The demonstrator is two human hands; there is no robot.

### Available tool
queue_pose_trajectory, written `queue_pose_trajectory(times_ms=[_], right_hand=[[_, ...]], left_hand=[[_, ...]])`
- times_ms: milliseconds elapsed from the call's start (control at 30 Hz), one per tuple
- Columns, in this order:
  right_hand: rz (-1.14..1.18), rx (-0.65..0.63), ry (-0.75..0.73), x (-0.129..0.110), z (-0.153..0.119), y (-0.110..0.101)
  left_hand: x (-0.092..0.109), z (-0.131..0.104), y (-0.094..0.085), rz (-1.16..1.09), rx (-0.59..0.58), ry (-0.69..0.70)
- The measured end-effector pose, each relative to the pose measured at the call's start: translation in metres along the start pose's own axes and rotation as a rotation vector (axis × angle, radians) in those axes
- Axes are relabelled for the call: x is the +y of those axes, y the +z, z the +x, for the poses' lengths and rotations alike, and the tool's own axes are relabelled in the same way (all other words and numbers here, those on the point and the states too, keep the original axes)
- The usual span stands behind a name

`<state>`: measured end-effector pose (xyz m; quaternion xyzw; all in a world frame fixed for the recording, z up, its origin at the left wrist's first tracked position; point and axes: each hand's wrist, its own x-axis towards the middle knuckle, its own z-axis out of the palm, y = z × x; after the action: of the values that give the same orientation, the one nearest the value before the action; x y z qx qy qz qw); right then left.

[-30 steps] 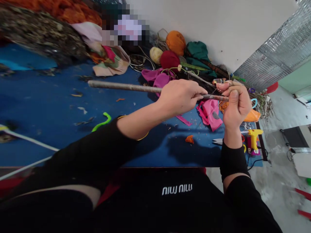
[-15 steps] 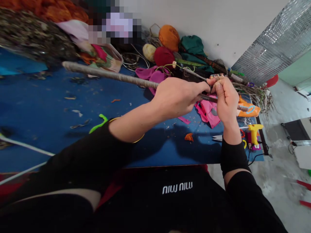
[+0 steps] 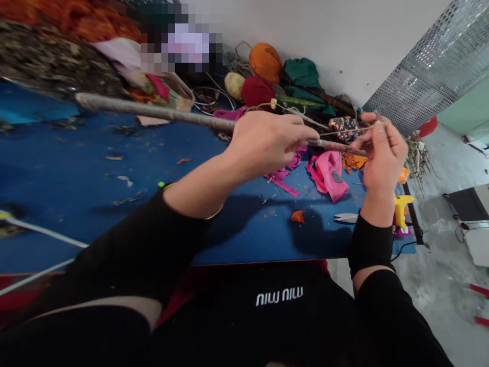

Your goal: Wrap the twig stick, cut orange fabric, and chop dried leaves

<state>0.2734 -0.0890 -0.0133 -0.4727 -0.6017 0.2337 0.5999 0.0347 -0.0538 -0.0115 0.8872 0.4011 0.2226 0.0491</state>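
Note:
A long brownish-grey stick (image 3: 160, 112) slants across the view above the table. My left hand (image 3: 265, 142) is wrapped around it near its right part. Between my two hands a thin strand (image 3: 346, 131) is drawn taut just above the stick. My right hand (image 3: 384, 155) pinches the far end of that strand between thumb and fingers. The stick's right end reaches my right hand's lower fingers; whether they grip it I cannot tell. Beneath lie a pink cloth piece (image 3: 328, 176) and an orange scrap (image 3: 354, 162).
On the blue table (image 3: 244, 239) are scissors (image 3: 346, 218), a yellow glue gun (image 3: 402, 209) and a small orange piece (image 3: 297, 216). Along the wall sit an orange ball (image 3: 265, 62), a red ball (image 3: 257, 90) and green cloth (image 3: 303, 74). Dry leaves (image 3: 46, 66) are heaped at far left.
My right hand has moved right, away from my left hand, drawing out the thin strand between them. The stick and my left hand have shifted slightly left.

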Motion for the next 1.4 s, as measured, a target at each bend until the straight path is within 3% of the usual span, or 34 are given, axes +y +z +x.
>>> queue_pose_trajectory(times_ms=[233, 367, 467, 567, 667, 800, 900, 1000, 1200, 1400], right_hand=[[-0.087, 0.185, 0.145, -0.003, 0.017, -0.069], [-0.185, 0.26, 0.209, 0.021, 0.027, -0.099], [-0.286, 0.245, 0.217, 0.044, 0.036, -0.107], [-0.413, 0.182, 0.176, 0.058, 0.041, -0.093], [-0.446, 0.098, 0.076, 0.058, 0.036, -0.052], [-0.194, -0.232, -0.132, 0.044, 0.009, 0.018], [-0.074, -0.288, -0.094, 0.031, -0.012, 0.048], [-0.111, -0.254, -0.079, 0.016, -0.023, 0.053], [-0.189, 0.042, -0.424, 0.0, -0.029, 0.049], [0.233, -0.012, -0.447, 0.013, -0.023, 0.064]], left_hand=[[-0.034, 0.002, -0.013, -0.128, 0.017, -0.075], [-0.048, 0.003, -0.019, -0.337, -0.049, -0.063], [-0.045, 0.004, -0.021, -0.504, -0.044, -0.074], [-0.036, 0.005, -0.017, -0.617, 0.025, -0.107], [-0.026, 0.008, -0.01, -0.703, 0.091, -0.114], [-0.018, 0.01, -0.002, -0.806, 0.114, -0.086], [-0.015, 0.011, 0.002, -0.861, 0.131, -0.087], [-0.015, 0.012, 0.002, -0.869, 0.171, -0.122], [-0.016, 0.013, 0.005, -0.89, 0.197, -0.142], [-0.008, 0.014, 0.014, -0.901, 0.163, -0.102]])
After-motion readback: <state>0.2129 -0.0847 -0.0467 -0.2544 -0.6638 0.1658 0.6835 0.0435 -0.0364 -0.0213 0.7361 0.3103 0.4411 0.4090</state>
